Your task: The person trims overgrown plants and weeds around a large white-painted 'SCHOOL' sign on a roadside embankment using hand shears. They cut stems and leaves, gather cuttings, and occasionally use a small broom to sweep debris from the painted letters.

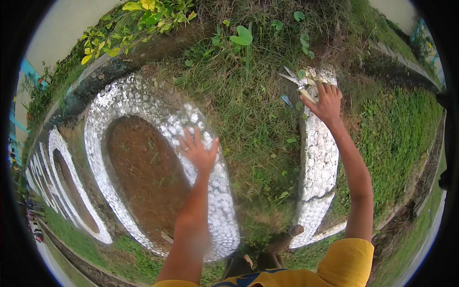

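Observation:
My right hand [328, 102] is closed around the cream handles of a pair of garden shears [299, 81]. Their metal blades are spread apart and point up and left over the grass, beside the top of a raised, white-painted straight shape of pebbly stone [320, 154]. With fingers spread, my left hand [199, 150] rests palm down on a white-painted, ring-shaped stone border [224, 201]. Bare brown soil [147, 161] fills the ring. Between my hands lies a strip of grass and small leafy weeds [258, 143]. A small bluish piece of litter [287, 100] lies under the blades.
More white-painted shapes [77, 193] run off to the left. A leafy yellow-green shrub [143, 21] overhangs the upper left. Low concrete edges [405, 62] cross the upper slope. Dense green ground cover [398, 143] lies to the right. A short wooden stump [297, 230] is near my legs.

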The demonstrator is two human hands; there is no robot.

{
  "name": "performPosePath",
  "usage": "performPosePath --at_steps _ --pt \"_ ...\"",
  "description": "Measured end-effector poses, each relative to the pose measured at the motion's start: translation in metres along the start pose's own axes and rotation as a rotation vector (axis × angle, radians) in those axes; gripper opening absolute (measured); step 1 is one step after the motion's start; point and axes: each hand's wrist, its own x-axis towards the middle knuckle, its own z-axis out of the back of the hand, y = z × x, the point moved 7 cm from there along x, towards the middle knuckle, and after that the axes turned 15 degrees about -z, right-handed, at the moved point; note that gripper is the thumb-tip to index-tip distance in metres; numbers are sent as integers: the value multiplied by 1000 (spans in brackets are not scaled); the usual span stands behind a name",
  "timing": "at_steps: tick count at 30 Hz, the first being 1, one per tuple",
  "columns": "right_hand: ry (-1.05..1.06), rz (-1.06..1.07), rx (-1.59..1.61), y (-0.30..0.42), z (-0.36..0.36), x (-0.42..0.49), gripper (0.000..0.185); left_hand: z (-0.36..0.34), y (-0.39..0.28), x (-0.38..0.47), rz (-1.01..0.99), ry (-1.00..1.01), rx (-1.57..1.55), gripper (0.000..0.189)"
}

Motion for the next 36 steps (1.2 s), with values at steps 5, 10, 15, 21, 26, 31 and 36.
performPosePath --at_steps 5,10,15,21,26,31,36 --pt "37 -33 -42 42 -23 33 72 0 0 0 13 31 -5 84" --pt "130 -39 -47 57 -49 51 62 -1 1 0 13 36 -17 84" --pt "228 -77 6 50 -57 44 61 -1 0 1 -12 9 0 85" --pt "-26 32 -26 -17 13 -6 64 -2 1 -2 4 38 6 88" --pt "-52 -6 -133 -58 23 -7 70 -2 1 0 9 42 -6 88" --pt "9 -10 -102 -21 -10 18 77 -2 2 0 33 103 -16 86" --pt "71 -28 -86 -2 -33 31 67 -1 2 0 16 53 -22 85"
